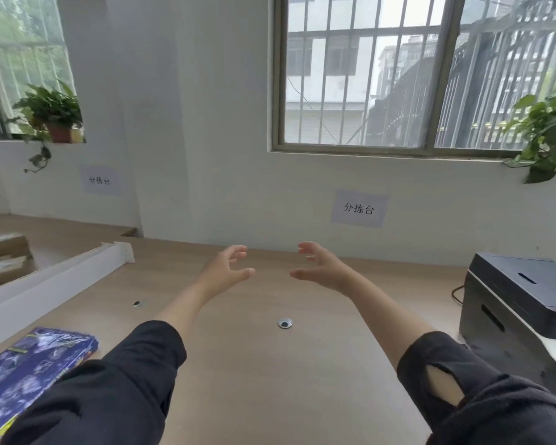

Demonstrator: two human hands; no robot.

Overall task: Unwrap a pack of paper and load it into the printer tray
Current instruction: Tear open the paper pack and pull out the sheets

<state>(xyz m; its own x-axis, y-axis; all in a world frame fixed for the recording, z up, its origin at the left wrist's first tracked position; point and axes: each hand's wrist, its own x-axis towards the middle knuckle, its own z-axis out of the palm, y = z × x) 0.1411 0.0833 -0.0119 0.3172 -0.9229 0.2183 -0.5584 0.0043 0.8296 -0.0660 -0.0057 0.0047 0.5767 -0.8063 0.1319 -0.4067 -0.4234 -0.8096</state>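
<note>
A wrapped pack of paper (32,364) in a blue patterned wrapper lies flat at the lower left of the wooden desk (270,364), partly under my left sleeve. A dark printer (520,303) stands at the right edge, with white sheets showing at its front. My left hand (227,268) and my right hand (320,268) are stretched out over the middle of the desk, palms facing each other, fingers curled and apart, holding nothing. Both hands are far from the pack and the printer.
A long white divider (55,281) runs along the desk's left side, with cardboard boxes (4,255) beyond it. Two cable holes (284,323) sit in the desktop. Potted plants (52,114) stand on the window sills. Paper signs (358,208) hang on the wall.
</note>
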